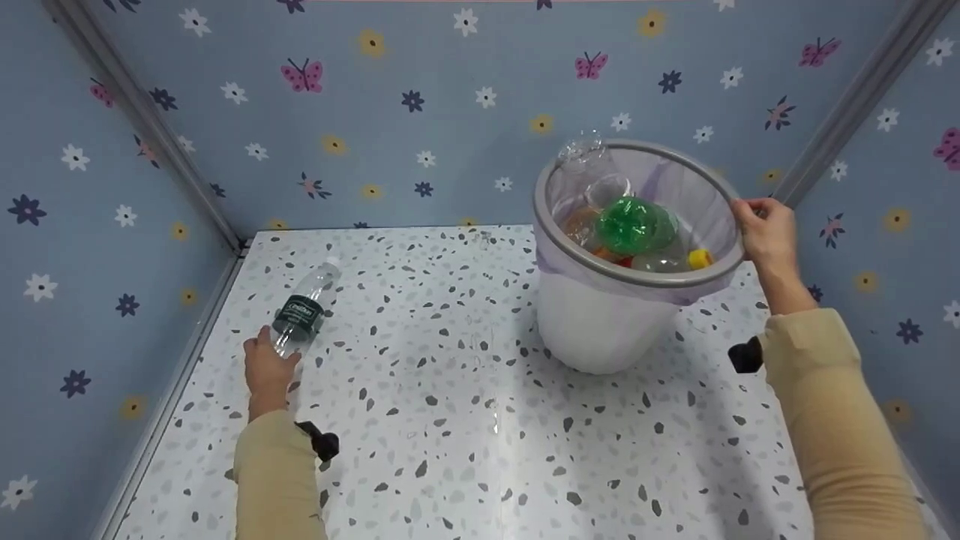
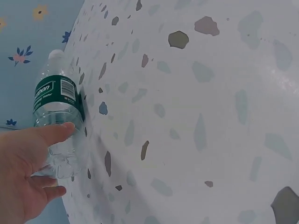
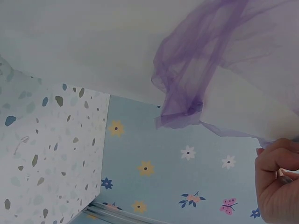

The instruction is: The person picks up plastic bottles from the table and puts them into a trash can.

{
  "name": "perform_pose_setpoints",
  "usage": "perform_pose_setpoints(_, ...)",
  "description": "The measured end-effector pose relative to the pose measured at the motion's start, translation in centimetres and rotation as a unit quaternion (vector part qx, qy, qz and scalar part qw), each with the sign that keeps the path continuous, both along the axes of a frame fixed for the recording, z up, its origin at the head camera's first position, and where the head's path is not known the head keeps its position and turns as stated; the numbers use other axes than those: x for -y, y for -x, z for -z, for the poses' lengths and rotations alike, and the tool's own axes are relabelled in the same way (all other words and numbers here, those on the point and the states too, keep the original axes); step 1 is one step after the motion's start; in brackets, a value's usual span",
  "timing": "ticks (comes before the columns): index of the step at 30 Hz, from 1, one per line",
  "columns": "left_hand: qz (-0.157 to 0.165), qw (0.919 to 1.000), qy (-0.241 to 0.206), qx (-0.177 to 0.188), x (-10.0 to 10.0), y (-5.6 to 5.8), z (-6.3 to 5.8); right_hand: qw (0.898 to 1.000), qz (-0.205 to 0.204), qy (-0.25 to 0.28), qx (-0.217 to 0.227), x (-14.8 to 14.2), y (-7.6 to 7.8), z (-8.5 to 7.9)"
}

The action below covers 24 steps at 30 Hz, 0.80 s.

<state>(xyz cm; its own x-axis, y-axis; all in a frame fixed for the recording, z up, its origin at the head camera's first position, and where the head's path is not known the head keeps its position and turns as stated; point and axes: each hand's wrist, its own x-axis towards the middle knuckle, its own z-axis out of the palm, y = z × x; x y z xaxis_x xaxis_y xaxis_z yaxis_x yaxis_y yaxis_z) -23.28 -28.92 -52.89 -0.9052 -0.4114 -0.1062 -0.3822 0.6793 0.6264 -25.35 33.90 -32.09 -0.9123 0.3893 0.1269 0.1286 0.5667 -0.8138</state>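
Observation:
A clear plastic bottle (image 1: 300, 311) with a dark green label and white cap lies at the left of the speckled table. At its base is my left hand (image 1: 268, 371), thumb and fingers spread to either side; in the left wrist view one straight finger (image 2: 58, 132) overlaps the lower bottle. My right hand (image 1: 769, 236) grips the grey rim of a white wastebasket (image 1: 600, 322), which leans slightly. Inside its purple liner are several bottles, among them a green bottle (image 1: 634, 225) and one with a yellow cap (image 1: 700, 259). A clear bottle (image 1: 585, 154) pokes above the rim.
The white speckled table (image 1: 450, 420) meets a blue wall (image 1: 450, 150) with flowers and butterflies at the back, and similar walls on both sides. A fold of purple liner (image 3: 187, 93) hangs outside the wastebasket in the right wrist view.

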Motion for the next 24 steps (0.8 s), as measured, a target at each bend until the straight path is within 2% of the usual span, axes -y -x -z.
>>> perform_pose_setpoints(6, -0.012, 0.9982, -0.017, -0.056, -0.1, -0.3, -0.6, 1.0, 0.0, -0.004, -0.003, 0.0, -0.1, 0.0)
perform_pose_setpoints(13, -0.033, 0.988, -0.048, -0.143, -0.5, -0.3, -1.6, 1.0, 0.003, -0.01, -0.005, 0.0, -0.3, -0.1)
perform_pose_setpoints(18, -0.047, 0.9832, -0.052, -0.169, -0.8, -0.3, -2.2, 1.0, 0.004, 0.015, 0.002, 0.1, -0.3, -0.1)
perform_pose_setpoints(24, -0.036, 0.9761, -0.04, -0.21, -1.5, -0.6, -2.7, 1.0, 0.005, 0.013, -0.007, 0.1, -0.2, -0.2)
